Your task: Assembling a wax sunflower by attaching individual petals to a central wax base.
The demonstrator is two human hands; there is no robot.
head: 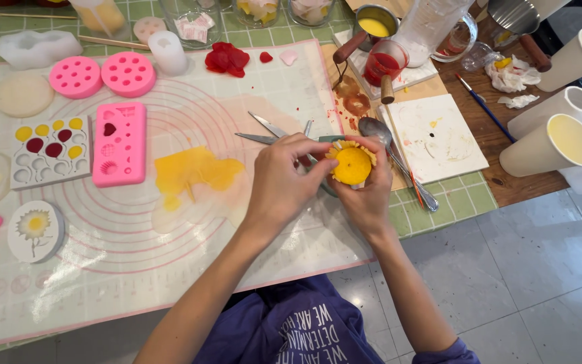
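Note:
Both of my hands meet over the right part of a translucent work mat (170, 269). My right hand (365, 192) cradles a round yellow sunflower-shaped piece (352, 164) from below. My left hand (284, 178) pinches at the flower's left edge with fingertips. Just behind the hands lie open scissors (264, 131) and a metal spoon (385, 145). A flat yellow wax-like splash (193, 172) sits on the mat to the left of my left hand.
Pink silicone moulds (119, 143), round pink moulds (75, 76), a white mould with red and yellow fills (50, 149) and a flower disc (35, 229) lie left. A white tile (439, 135), red liquid cup (384, 66), small yellow pot (375, 23) and paper cups (550, 145) stand right.

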